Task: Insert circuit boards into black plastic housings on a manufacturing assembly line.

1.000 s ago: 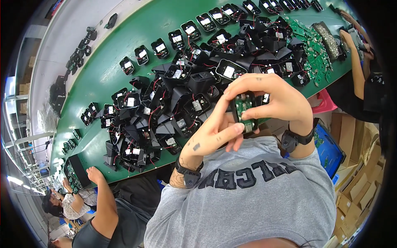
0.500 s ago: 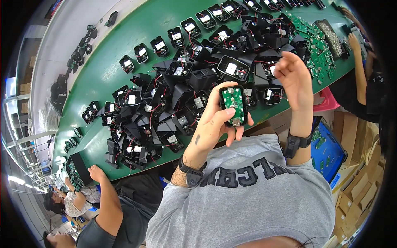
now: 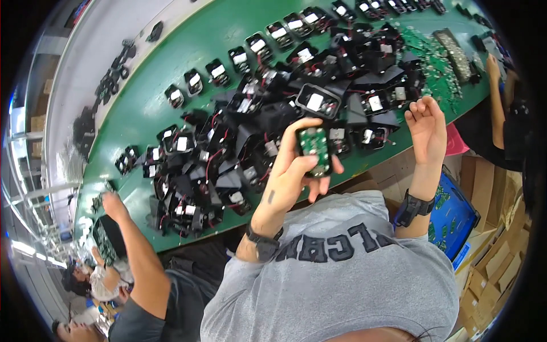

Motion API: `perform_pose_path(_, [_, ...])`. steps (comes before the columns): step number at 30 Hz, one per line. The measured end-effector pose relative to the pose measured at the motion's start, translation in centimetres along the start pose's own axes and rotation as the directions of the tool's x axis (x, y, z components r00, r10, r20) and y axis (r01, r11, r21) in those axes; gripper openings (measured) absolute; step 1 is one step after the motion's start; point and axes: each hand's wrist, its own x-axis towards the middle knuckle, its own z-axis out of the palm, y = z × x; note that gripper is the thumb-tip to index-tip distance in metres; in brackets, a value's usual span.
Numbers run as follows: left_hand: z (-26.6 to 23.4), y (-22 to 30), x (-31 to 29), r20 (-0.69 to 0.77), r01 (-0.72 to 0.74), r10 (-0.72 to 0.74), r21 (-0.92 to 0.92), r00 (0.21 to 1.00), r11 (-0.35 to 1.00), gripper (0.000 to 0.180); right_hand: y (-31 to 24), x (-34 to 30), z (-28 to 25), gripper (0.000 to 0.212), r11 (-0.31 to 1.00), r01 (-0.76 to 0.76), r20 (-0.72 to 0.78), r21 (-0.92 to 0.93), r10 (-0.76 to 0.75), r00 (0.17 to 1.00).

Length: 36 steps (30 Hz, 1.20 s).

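Note:
My left hand [image 3: 288,179] grips a small black housing with a green circuit board [image 3: 314,147] in it, thumb across the board's face; motion blurs its small parts. My right hand [image 3: 428,132] is raised apart at the right, over the table's near edge, fingers loosely curled and apart with nothing seen in them. Just beyond the left hand, a black open case [image 3: 319,101] with a white block inside lies on the pile of black housings [image 3: 250,137]. Red wires run among these housings.
Open black cases [image 3: 240,59] stand in a row along the green table [image 3: 154,68]. Loose green circuit boards [image 3: 424,54] lie at the far right by a tray of small metal parts [image 3: 453,54]. A blue tray [image 3: 456,216] holds boards at my right. Co-workers' arms [image 3: 139,245] reach in at both sides.
My right hand has moved right and a little toward me, away from the board. My left hand keeps its hold, shifting slightly left. The left co-worker's hand has reached farther out.

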Motion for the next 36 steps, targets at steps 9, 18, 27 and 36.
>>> perform_pose_path(9, [-4.5,1.7,-3.3,-0.147,-0.137,0.133,-0.014,0.98,0.991,0.056,-3.3,1.3,-6.5,0.021,0.722,0.146,-0.314,-0.676,-0.462,0.829])
perform_pose_path(18, [-8.9,6.3,-6.0,-0.44,-0.399,0.451,0.21,0.777,0.892,0.056,-4.2,1.7,-10.6,0.028,0.05,-0.138,-0.133,-0.989,-0.694,0.708])
perform_pose_path(27, [-19.4,7.2,-10.1,-0.583,-0.615,0.543,0.091,0.605,0.783,0.026,-3.1,1.8,-7.7,0.043,-0.136,-0.146,-0.05,-0.98,-0.539,0.841])
perform_pose_path(36, [-28.9,16.8,-13.8,-0.692,-0.287,0.563,0.485,0.453,0.826,0.022,-3.9,2.7,-12.4,0.036,-0.119,-0.234,-0.13,-0.965,-0.557,0.821])
